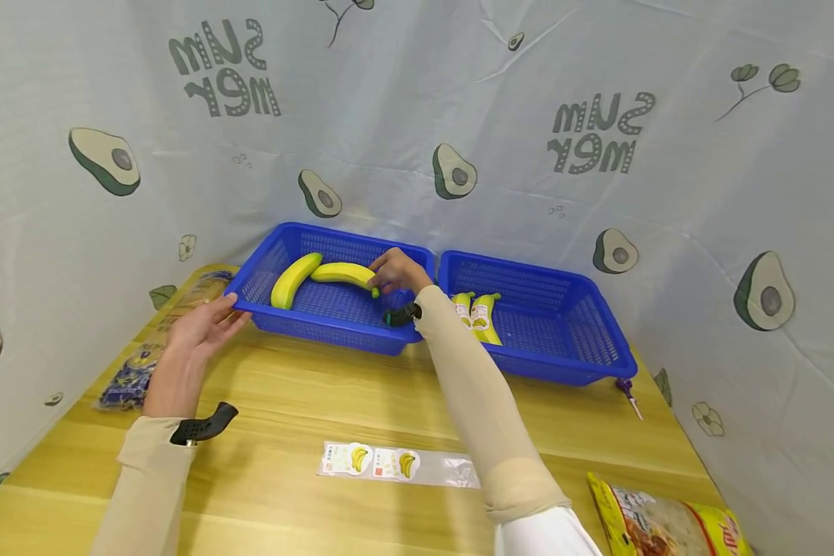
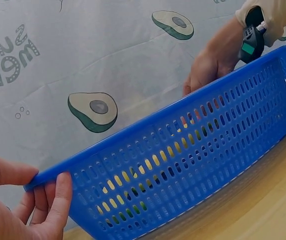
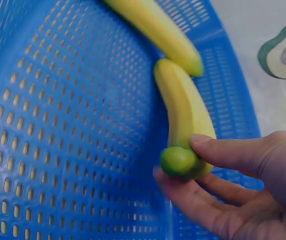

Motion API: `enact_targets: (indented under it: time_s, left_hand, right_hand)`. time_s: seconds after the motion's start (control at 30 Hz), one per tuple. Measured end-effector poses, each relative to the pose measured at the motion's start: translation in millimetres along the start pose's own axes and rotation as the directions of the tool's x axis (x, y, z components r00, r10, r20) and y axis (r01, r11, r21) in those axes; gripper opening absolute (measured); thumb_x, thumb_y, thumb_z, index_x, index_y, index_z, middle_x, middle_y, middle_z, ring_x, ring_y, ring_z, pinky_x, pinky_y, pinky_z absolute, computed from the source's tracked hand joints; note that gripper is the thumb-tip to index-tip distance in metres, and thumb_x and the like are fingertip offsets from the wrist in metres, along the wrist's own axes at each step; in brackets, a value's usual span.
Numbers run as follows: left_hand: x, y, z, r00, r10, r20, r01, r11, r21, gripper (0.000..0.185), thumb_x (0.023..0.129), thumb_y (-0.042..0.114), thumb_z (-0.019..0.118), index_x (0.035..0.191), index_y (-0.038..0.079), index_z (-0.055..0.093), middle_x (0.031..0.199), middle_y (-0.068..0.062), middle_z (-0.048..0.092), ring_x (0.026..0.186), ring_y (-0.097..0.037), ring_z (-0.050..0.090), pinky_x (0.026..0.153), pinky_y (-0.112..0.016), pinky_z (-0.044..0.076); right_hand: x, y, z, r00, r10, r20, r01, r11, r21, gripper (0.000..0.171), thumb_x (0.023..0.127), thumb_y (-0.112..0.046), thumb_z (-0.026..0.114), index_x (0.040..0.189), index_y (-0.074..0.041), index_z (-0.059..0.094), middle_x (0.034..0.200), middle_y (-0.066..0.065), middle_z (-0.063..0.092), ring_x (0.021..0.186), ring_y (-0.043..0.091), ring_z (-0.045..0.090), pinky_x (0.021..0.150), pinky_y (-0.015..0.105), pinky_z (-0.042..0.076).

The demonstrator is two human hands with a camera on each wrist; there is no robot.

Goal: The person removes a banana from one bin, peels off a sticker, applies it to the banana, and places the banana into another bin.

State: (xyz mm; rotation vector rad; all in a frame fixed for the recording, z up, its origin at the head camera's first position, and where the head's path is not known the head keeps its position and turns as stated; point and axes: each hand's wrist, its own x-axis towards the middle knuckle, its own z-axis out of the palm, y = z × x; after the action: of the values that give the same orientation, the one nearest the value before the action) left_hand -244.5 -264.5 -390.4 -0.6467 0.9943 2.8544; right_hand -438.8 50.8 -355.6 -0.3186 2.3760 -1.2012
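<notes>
Two bare yellow bananas lie in the left blue basket (image 1: 320,328). My right hand (image 1: 396,272) pinches the green stem end of one banana (image 1: 344,273) (image 3: 185,110), thumb on top and fingers beneath. The other banana (image 1: 292,279) (image 3: 155,30) lies just beyond it. My left hand (image 1: 205,328) (image 2: 38,210) holds the basket's near left corner rim (image 2: 53,176), thumb above and fingers against the wall. The right blue basket (image 1: 570,363) holds two bananas with stickers (image 1: 479,315).
A clear strip with banana stickers (image 1: 396,466) lies on the wooden table (image 1: 306,401) in front of me. A snack bag (image 1: 667,525) sits at the near right, a dark packet (image 1: 128,382) at the left edge. Avocado-print cloth walls close in behind the baskets.
</notes>
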Motion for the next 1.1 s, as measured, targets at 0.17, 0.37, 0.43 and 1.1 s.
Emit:
enact_targets:
  time_s: [0.17, 0.37, 0.43, 1.1]
  left_hand:
    - [1.2, -0.6, -4.5, 1.0, -0.013, 0.015, 0.014, 1.0, -0.026, 0.113, 0.103, -0.005, 0.065, 0.169, 0.045, -0.012, 0.095, -0.006, 0.069, 0.087, -0.02, 0.071, 0.085, -0.033, 0.066]
    - [1.8, -2.4, -7.4, 0.999, -0.025, 0.02, 0.026, 0.999, -0.046, 0.078, 0.102, -0.005, 0.067, 0.161, 0.029, 0.027, 0.094, -0.008, 0.07, 0.087, -0.021, 0.072, 0.086, -0.034, 0.066]
    - [1.5, -2.3, -8.1, 0.999, -0.024, 0.023, 0.025, 0.998, -0.061, 0.063, 0.102, -0.005, 0.068, 0.15, 0.022, 0.038, 0.094, -0.009, 0.071, 0.086, -0.022, 0.072, 0.085, -0.035, 0.066]
    - [4.4, -1.5, -13.4, 0.998, -0.03, 0.056, 0.034, 0.996, -0.078, 0.023, 0.102, -0.006, 0.066, 0.119, 0.009, 0.062, 0.092, -0.011, 0.069, 0.086, -0.022, 0.073, 0.085, -0.032, 0.066]
  right_hand:
    - [-8.7, -3.8, -7.4, 1.0, 0.013, 0.003, -0.013, 0.996, 0.085, 0.053, 0.104, 0.006, 0.067, 0.154, 0.008, 0.051, 0.155, 0.029, 0.055, 0.129, 0.04, 0.067, 0.105, 0.043, 0.059]
    - [-23.9, 0.0, -19.5, 0.999, 0.022, -0.033, -0.018, 0.992, 0.128, 0.055, 0.105, 0.005, 0.065, 0.157, 0.007, 0.048, 0.159, 0.028, 0.051, 0.125, 0.04, 0.069, 0.111, 0.047, 0.055]
    - [-29.1, 0.1, -23.8, 0.999, 0.013, -0.033, -0.008, 0.99, 0.142, 0.055, 0.105, 0.006, 0.064, 0.157, 0.007, 0.047, 0.158, 0.028, 0.051, 0.123, 0.042, 0.07, 0.11, 0.048, 0.055]
    - [-89.3, 10.5, -51.3, 0.989, -0.146, -0.008, 0.146, 0.985, 0.094, 0.05, 0.109, 0.0, 0.061, 0.157, 0.005, 0.048, 0.161, 0.024, 0.05, 0.123, 0.04, 0.068, 0.107, 0.043, 0.057]
